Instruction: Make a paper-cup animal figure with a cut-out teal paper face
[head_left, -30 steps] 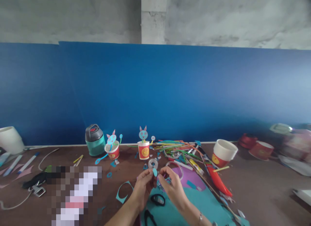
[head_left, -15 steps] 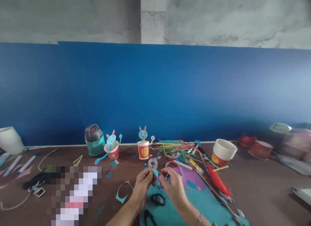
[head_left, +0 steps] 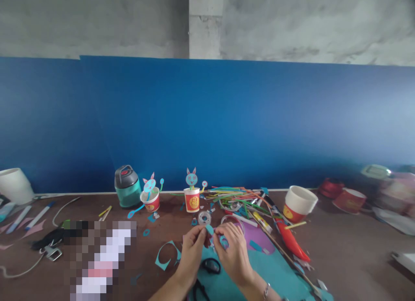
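Note:
Between thumb and fingers, my left hand [head_left: 193,249] pinches a small teal paper circle [head_left: 209,229]. My right hand [head_left: 234,253] is closed in a pinch close beside the circle's right edge; anything between those fingertips is too small to make out. Below both hands, black scissor handles [head_left: 211,265] rest on a teal paper sheet [head_left: 253,275]. A clear tape roll [head_left: 204,217] lies just beyond my left fingers. Behind it stands a red-and-white paper cup [head_left: 192,202] with a teal animal face [head_left: 191,179]; a second such cup [head_left: 151,202] leans left of it.
Colourful pipe cleaners [head_left: 240,196] are heaped at the back. To the right are a larger paper cup [head_left: 300,201] and a red pouch-like item [head_left: 293,242]. A teal lidded jar [head_left: 128,188] stands at back left. Teal paper scraps [head_left: 161,263] and markers [head_left: 40,215] lie leftward.
The right fingers have shifted slightly at the circle's edge, and more of its teal face is turned up. The left hand keeps its pinch. The view has moved a little.

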A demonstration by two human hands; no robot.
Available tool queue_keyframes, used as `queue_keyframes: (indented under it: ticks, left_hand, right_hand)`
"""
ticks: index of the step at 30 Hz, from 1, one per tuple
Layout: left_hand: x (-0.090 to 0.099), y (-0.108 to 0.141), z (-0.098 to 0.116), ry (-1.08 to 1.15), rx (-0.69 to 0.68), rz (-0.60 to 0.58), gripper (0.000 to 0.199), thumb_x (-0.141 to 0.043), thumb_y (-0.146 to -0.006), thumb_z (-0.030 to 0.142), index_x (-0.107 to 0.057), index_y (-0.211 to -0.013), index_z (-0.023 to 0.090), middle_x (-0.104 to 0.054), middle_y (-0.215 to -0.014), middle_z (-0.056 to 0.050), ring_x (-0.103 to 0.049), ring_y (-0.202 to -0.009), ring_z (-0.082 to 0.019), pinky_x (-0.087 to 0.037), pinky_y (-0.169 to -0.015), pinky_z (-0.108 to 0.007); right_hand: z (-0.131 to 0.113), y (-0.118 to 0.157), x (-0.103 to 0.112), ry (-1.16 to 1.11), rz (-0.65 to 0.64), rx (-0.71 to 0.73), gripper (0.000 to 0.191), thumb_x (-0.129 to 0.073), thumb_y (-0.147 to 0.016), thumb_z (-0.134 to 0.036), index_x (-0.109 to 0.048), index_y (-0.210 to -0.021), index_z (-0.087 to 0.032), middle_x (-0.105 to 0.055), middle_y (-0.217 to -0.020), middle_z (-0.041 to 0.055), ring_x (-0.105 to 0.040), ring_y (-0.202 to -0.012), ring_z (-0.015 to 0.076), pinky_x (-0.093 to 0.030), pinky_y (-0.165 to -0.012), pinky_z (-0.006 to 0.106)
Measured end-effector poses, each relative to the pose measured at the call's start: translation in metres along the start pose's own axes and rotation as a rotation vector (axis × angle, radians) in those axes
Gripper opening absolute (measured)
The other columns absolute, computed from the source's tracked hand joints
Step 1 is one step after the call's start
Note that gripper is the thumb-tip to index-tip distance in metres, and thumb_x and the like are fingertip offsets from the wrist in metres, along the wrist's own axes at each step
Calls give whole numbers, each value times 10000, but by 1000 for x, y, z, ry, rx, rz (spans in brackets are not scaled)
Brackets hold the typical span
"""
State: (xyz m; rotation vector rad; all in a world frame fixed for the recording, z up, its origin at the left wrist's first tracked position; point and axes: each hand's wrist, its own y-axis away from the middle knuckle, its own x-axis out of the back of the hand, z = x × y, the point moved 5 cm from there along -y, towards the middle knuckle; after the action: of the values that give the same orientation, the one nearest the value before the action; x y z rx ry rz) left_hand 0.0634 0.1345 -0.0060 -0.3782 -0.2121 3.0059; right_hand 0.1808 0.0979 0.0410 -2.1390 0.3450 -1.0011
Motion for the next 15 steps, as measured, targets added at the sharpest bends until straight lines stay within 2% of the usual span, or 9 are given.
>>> queue_keyframes:
  ticks: [3, 7, 12, 15]
  left_hand:
    - [7, -3, -4, 33, -13, 61, 339, -649, -731, 474, -632, -630, 151, -514, -538, 10, -455, -543, -130, -358, -545, -226]
    - [20, -10, -7, -10, -43, 170, 339, -611, -752, 479, -630, -684, 147, -578, -604, -12, -500, -565, -139, -394, -541, -228]
    - [15, -9, -5, -247, -86, 91, 300, -550, -793, 412, -647, -704, 142, -562, -560, -2, -498, -527, -136, -387, -514, -226]
    - [9, -6, -4, -369, -124, 45, 269, -519, -813, 363, -671, -777, 144, -607, -623, -23, -535, -577, -156, -401, -544, -236]
  right_hand:
    - [-1, 1, 0, 12, -7, 17, 114, -510, -807, -124, -533, -724, -199, -616, -711, 19, -559, -692, 174, -393, -678, 300]
    - [5, 2, -3, -96, -3, -55, 142, -492, -849, -169, -511, -711, -199, -594, -695, 12, -548, -685, 167, -401, -679, 287]
    - [17, 4, -14, -228, -73, -210, 158, -466, -881, -240, -531, -743, -197, -589, -715, 16, -555, -690, 167, -423, -654, 258]
    - [23, 5, -20, -226, -145, -279, 164, -473, -871, -249, -538, -731, -195, -586, -695, 16, -552, -666, 171, -422, -626, 250]
